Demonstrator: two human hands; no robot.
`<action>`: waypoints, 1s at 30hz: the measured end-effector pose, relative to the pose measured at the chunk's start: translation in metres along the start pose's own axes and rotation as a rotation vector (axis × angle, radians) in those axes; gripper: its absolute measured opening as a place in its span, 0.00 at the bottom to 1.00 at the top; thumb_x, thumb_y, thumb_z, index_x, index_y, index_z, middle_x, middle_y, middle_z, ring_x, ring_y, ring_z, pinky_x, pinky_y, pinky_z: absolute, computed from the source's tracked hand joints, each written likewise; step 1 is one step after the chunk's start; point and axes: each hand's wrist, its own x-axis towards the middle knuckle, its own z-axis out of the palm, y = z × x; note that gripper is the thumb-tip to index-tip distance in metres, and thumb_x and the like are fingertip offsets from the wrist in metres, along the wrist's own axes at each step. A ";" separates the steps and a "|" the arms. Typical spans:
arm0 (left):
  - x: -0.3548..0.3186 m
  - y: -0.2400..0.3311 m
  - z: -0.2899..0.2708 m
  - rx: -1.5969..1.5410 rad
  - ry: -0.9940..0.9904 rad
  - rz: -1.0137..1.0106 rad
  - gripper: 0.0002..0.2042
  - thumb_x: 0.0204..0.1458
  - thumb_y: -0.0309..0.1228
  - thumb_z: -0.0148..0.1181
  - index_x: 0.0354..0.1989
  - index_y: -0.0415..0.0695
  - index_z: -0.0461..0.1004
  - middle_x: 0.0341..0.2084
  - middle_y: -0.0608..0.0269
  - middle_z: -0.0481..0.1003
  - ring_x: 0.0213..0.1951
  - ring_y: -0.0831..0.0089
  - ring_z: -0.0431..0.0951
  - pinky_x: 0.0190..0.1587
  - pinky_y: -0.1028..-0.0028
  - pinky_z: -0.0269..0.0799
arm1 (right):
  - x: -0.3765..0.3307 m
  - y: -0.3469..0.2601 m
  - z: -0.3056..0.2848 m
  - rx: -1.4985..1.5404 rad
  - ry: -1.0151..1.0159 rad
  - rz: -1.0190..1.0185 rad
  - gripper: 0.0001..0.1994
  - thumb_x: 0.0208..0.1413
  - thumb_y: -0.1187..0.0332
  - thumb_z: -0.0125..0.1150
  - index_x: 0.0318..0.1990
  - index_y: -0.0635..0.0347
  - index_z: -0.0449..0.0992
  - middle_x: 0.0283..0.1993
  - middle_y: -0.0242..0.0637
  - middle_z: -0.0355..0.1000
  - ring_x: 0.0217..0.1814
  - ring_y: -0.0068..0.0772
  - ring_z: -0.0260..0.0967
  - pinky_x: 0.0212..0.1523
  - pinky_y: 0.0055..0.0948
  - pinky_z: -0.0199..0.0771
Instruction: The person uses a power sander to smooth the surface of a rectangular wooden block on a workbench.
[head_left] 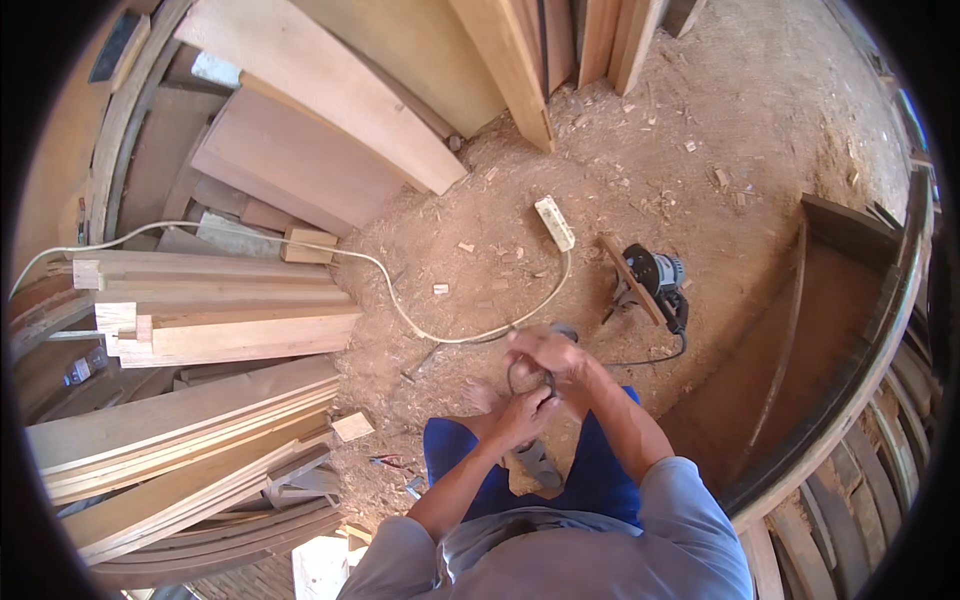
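My left hand (524, 418) and my right hand (546, 352) are close together in front of my knees, fingers curled. Between them a thin dark cable (511, 378) bends into a small loop, and both hands grip it. Ahead on the right, a power tool (655, 272) with a grey-blue motor housing and a wooden board across it rests on the ground. Its dark cord (652, 360) runs back toward my right hand. Farther ahead lies a white power strip (555, 223), its pale cord (390, 290) curving away to the left.
Stacked planks (230, 320) fill the left side, and wide boards (310, 90) lie at the back left. A large dark wooden trough-like piece (790, 330) curves along the right. Wood chips cover the ground (640, 160). Red-handled pliers (390, 461) lie near my left knee.
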 end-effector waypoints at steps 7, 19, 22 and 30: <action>0.046 -0.028 -0.090 -1.657 -0.117 -0.208 0.39 0.61 0.64 0.37 0.53 0.34 0.71 0.50 0.45 0.76 0.35 0.59 0.77 0.43 0.62 0.76 | -0.020 0.029 0.029 0.136 -0.079 -0.280 0.12 0.67 0.64 0.52 0.48 0.60 0.77 0.29 0.25 0.73 0.33 0.21 0.68 0.35 0.24 0.71; 0.023 -0.034 -0.344 -1.269 0.863 0.125 0.30 0.66 0.56 0.38 0.53 0.38 0.69 0.29 0.60 0.77 0.19 0.79 0.69 0.19 0.80 0.63 | 0.015 0.144 0.032 -1.329 -0.380 -0.011 0.17 0.56 0.59 0.56 0.43 0.63 0.81 0.45 0.53 0.78 0.52 0.56 0.74 0.47 0.48 0.74; 0.028 0.014 -0.266 -0.863 0.484 0.215 0.23 0.64 0.45 0.43 0.58 0.40 0.66 0.35 0.62 0.74 0.25 0.79 0.70 0.24 0.77 0.65 | 0.052 0.073 0.027 -0.366 -0.097 -0.007 0.25 0.63 0.52 0.52 0.57 0.65 0.71 0.54 0.54 0.73 0.54 0.53 0.74 0.55 0.50 0.72; 0.027 -0.021 -0.038 -0.247 -0.635 -0.094 0.21 0.66 0.32 0.47 0.66 0.46 0.56 0.38 0.58 0.74 0.32 0.72 0.79 0.38 0.69 0.74 | 0.064 -0.005 -0.012 0.458 -0.139 -0.085 0.26 0.67 0.51 0.49 0.58 0.67 0.67 0.45 0.44 0.75 0.42 0.35 0.74 0.45 0.38 0.75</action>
